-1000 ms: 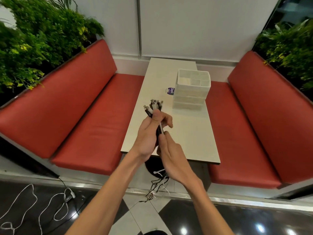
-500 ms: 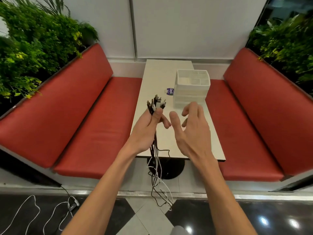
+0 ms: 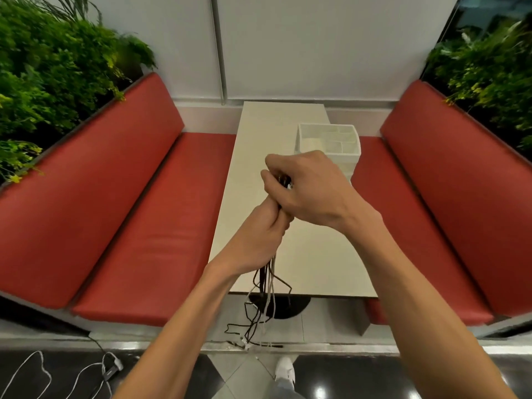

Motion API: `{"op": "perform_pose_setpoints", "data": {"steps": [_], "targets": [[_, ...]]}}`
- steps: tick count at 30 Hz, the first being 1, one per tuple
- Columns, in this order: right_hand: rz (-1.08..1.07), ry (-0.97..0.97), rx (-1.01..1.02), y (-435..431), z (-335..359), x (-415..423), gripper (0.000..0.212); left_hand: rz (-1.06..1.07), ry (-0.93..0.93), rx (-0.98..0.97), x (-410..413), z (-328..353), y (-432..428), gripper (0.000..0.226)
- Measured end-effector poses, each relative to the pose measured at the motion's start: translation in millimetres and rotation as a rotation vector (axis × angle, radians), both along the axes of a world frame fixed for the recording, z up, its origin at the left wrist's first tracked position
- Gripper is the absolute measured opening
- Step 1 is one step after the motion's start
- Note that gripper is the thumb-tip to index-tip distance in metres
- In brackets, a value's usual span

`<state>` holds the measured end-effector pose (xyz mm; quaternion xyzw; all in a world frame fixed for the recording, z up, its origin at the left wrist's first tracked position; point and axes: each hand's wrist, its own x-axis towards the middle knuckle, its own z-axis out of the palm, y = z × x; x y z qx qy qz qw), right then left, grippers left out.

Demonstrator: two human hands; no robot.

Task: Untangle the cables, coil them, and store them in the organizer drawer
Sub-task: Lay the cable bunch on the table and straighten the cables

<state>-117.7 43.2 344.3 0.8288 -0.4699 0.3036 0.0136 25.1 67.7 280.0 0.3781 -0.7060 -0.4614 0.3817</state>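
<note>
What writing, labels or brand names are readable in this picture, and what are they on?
No text can be read here.
Organizer, table, cables: no print shows.
Adapter on the floor: too small to tell.

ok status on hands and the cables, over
Left hand gripping the cable bundle, right hand closed over its top end. Bundle hangs tangled below the left hand, nothing coiled. Organizer on the table, partly behind right hand.
</note>
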Motion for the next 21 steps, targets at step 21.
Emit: {"op": "perform_pose_setpoints", "data": {"steps": [21], "targets": [[0.009,-0.195,-0.121,-172.1,22.9,-35.5,0.037,0.152,0.142,0.053,-34.1,33.7,-160.4,0.039]]}}
